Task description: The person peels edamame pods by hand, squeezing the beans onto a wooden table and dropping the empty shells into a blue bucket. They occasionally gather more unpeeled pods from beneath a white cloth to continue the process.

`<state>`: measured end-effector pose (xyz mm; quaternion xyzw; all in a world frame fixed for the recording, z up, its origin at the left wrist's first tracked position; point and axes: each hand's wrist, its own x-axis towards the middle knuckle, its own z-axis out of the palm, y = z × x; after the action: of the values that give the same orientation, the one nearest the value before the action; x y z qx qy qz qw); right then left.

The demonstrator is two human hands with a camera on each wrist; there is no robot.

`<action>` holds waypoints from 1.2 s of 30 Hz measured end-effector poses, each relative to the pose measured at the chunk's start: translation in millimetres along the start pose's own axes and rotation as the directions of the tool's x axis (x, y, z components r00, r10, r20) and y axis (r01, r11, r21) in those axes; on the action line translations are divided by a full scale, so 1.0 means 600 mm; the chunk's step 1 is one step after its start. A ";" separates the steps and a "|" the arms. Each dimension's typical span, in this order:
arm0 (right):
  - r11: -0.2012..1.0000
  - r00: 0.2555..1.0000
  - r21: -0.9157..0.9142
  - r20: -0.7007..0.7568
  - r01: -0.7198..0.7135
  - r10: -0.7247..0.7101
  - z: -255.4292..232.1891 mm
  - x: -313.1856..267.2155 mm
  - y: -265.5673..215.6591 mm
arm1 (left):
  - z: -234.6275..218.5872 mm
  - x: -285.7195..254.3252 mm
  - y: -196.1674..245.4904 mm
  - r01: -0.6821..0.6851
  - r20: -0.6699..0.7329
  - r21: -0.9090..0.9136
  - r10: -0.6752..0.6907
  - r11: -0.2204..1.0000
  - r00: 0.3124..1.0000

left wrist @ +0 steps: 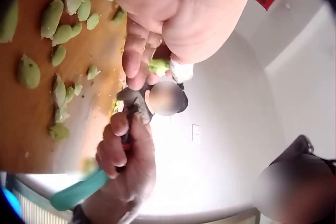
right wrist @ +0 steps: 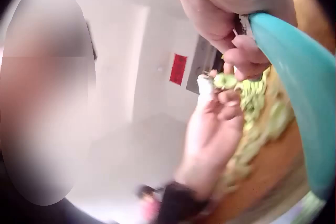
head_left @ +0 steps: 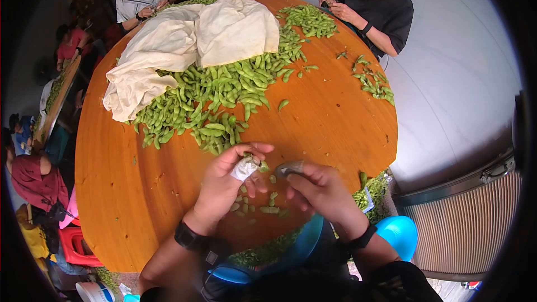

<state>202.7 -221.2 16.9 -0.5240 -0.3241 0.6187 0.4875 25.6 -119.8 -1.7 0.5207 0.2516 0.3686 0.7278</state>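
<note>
My left hand (head_left: pixel 219 183), its thumb wrapped in a white covering (head_left: pixel 245 169), pinches a green bean pod (left wrist: pixel 159 67) over the near side of the wooden table. Just to its right, my right hand (head_left: pixel 324 190) grips a tool with a curved teal handle (right wrist: pixel 294 82). Its dark grey end (head_left: pixel 291 168) sits by the thumb and forefinger and points toward the left hand. The tool's kind cannot be told, since the fingers cover its middle. Below both hands, loose green beans and bits of pod (head_left: pixel 270 210) lie on the tabletop.
A large heap of bean pods (head_left: pixel 224 86) covers the far left of the table (head_left: pixel 335 128), partly under a cream cloth (head_left: pixel 238 28). At my lap, a blue basin (head_left: pixel 314 240) holds green beans. Other people (head_left: pixel 386 8) work around the table. A red stool (head_left: pixel 75 246) stands at left.
</note>
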 end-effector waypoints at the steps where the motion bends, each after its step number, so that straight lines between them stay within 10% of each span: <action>1: 0.967 0.991 -0.242 -0.085 0.076 -0.100 -0.003 -0.005 -0.005 | 0.004 0.001 0.007 0.014 -0.012 0.009 -0.014 1.000 1.000; 7: 0.896 0.978 -0.401 -0.002 0.191 -0.209 0.008 0.002 -0.033 | 0.017 -0.016 0.003 0.042 0.049 0.474 -0.073 0.880 0.996; 9: 0.877 0.978 -0.436 0.053 0.204 -0.201 0.012 0.008 -0.029 | 0.005 -0.012 -0.020 -0.183 0.120 0.713 0.139 0.677 0.983; 13: 0.832 0.959 -0.480 0.097 0.278 -0.265 0.020 0.013 -0.020 | 0.001 -0.009 -0.026 -0.328 0.201 0.837 0.311 0.437 0.929; 22: 0.848 0.961 -0.463 0.033 0.257 -0.274 0.026 0.015 0.003 | 0.009 -0.018 -0.025 -0.321 0.223 0.881 0.294 0.348 0.930; 27: 0.812 0.915 -0.455 0.017 0.365 -0.402 0.023 0.028 0.026 | 0.005 -0.016 -0.026 -0.312 0.219 0.869 0.266 0.384 0.939; 33: 0.971 0.988 -0.181 0.042 0.153 -0.148 -0.001 0.038 0.020 | -0.011 -0.003 -0.012 -0.320 0.277 0.817 0.160 0.479 0.948; 36: 0.998 0.993 -0.021 0.103 -0.051 0.053 -0.015 0.042 0.004 | -0.009 -0.001 0.005 0.122 0.170 0.424 -0.211 0.897 0.962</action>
<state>211.2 -199.4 4.0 -0.5039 -0.3407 0.6546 0.4489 20.5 -116.7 -0.5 0.6742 0.2882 0.1860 0.6541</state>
